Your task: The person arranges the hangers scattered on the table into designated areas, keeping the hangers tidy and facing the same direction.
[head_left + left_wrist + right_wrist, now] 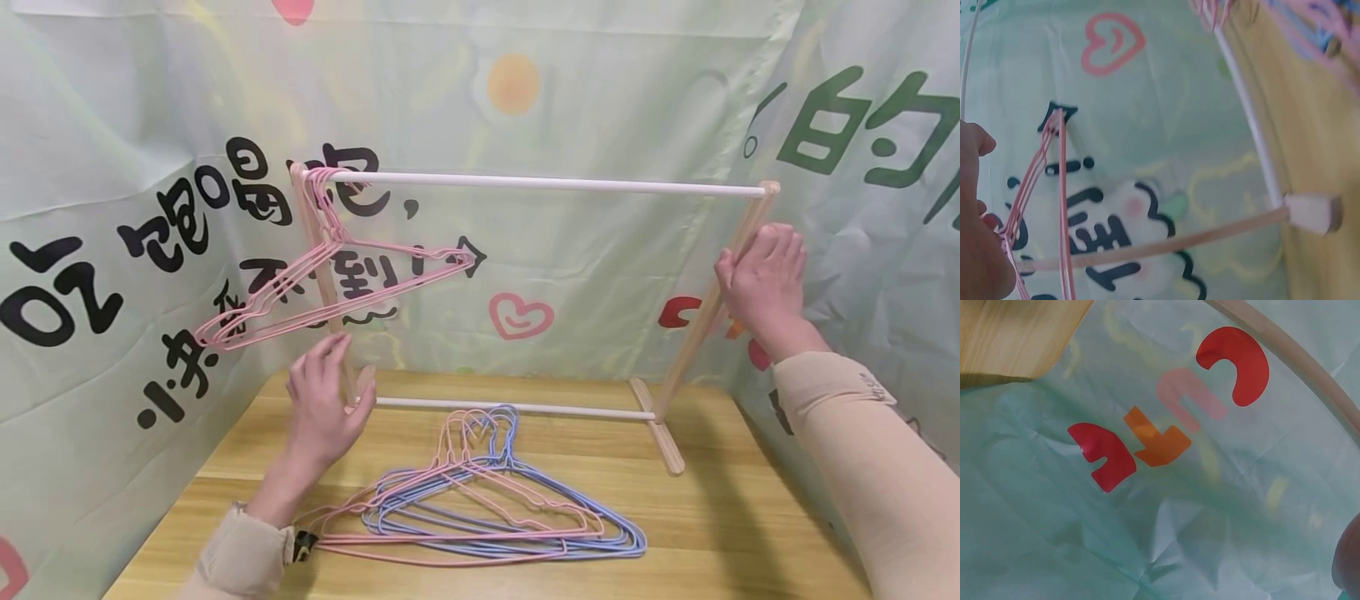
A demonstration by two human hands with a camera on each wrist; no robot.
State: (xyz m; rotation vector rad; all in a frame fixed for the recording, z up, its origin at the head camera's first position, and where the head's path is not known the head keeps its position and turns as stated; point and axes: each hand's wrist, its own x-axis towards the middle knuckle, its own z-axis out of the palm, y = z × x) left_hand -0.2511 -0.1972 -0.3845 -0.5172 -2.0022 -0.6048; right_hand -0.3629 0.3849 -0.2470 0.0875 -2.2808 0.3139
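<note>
A small clothes rack has wooden posts and white bars (555, 182). Several pink wire hangers (337, 312) hang together at the left end of its upper bar. My left hand (322, 400) is just below them, in front of the left post (326, 283), with loosely bent fingers and nothing held. In the left wrist view, this hand (982, 219) shows at the left edge beside the pink hangers (1063, 187). My right hand (768, 275) grips the right post (693, 342), thumb on its inner side. The right wrist view shows only a bit of that hand.
On the wooden table (247, 450), in front of the rack, lies a pile of pink hangers (450, 563) and blue hangers (633, 542), hooks toward the lower bar (585, 411). A printed cloth (600, 275) hangs behind and at both sides.
</note>
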